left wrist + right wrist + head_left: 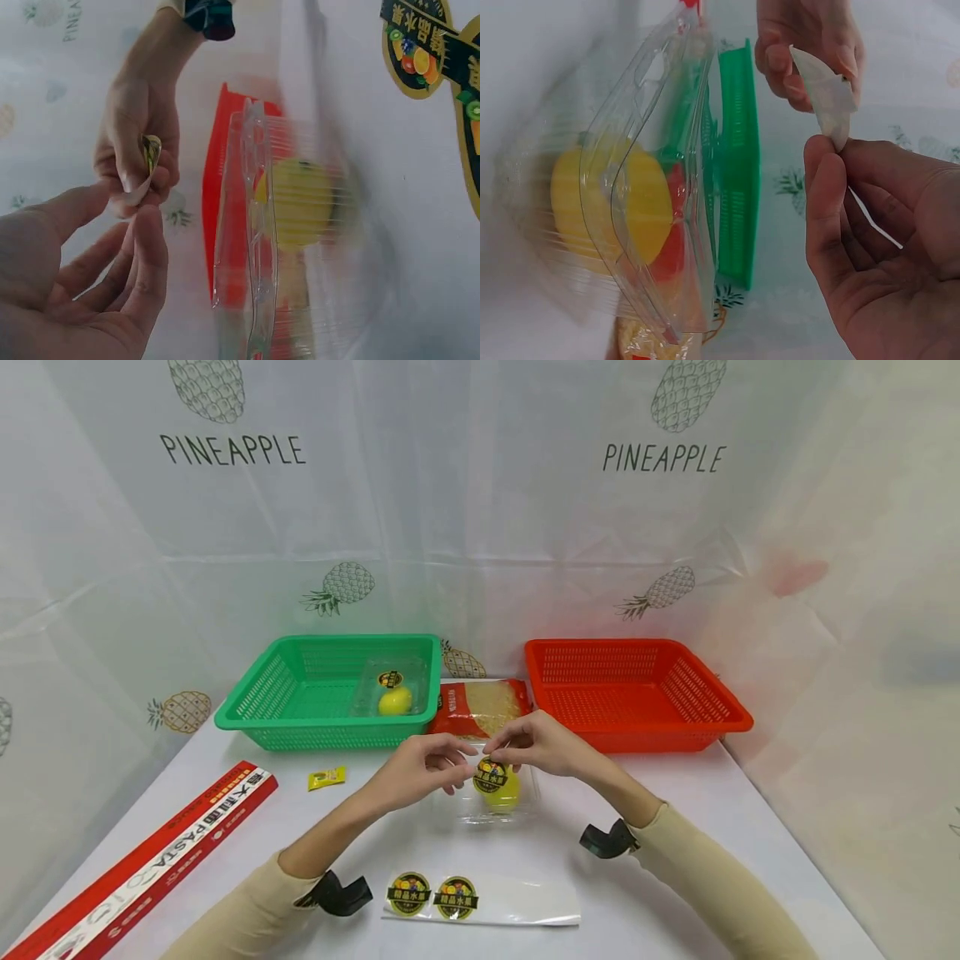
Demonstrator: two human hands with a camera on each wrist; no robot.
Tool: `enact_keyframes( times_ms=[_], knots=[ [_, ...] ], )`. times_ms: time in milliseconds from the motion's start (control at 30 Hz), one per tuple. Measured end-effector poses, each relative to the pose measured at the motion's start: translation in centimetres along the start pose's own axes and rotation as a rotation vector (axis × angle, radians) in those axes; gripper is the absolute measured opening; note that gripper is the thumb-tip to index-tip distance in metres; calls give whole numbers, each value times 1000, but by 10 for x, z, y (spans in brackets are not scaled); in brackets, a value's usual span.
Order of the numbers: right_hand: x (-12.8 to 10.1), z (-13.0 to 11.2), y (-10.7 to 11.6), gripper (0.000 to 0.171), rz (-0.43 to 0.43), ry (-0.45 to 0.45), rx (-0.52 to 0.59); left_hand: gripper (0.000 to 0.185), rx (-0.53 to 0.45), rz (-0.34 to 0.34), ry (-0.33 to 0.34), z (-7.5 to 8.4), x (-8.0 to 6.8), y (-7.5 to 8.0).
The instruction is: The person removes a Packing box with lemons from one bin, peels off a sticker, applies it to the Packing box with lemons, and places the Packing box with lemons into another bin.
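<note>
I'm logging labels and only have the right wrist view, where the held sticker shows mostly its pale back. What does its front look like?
Observer: In the head view, the sticker shows a round, dark face with a gold edge.
Operator: Any more like it on the table?
Observer: Yes, two matching stickers are on a white strip.
Operator: And what does the green basket hold?
Observer: A second clear box, with a yellow fruit inside.

Long beige sleeves (247,910); two black angular wrist pieces (342,895), seemingly glossy plastic.
</note>
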State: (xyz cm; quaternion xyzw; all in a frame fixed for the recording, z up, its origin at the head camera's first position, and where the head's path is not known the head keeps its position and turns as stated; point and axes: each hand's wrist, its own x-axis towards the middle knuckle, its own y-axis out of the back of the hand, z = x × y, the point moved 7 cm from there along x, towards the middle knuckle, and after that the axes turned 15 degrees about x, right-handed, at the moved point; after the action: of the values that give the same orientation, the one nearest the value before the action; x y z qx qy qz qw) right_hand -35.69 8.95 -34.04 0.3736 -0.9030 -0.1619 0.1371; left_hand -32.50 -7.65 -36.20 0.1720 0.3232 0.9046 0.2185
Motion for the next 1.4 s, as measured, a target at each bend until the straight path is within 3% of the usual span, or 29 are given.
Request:
enact_keyframes(
  times_ms=[267, 600, 1033, 1233, 1400],
  knots=[
    [14, 9, 2, 13, 29, 10, 17, 30, -130, -9, 50, -20, 14, -2],
    [12, 19, 4, 38, 107, -9, 76, 29, -175, 11, 119, -32, 18, -2],
    [3, 38, -2, 19, 100, -61, 103, 29, -235, 14, 181, -42, 18, -7],
    [3, 39, 0, 21, 107, -83, 94, 26, -116, 29, 123, -37, 19, -5],
    [4, 40, 0, 17, 125, -104, 62, 16, 111, 96, 40, -27, 18, -1]
  ],
)
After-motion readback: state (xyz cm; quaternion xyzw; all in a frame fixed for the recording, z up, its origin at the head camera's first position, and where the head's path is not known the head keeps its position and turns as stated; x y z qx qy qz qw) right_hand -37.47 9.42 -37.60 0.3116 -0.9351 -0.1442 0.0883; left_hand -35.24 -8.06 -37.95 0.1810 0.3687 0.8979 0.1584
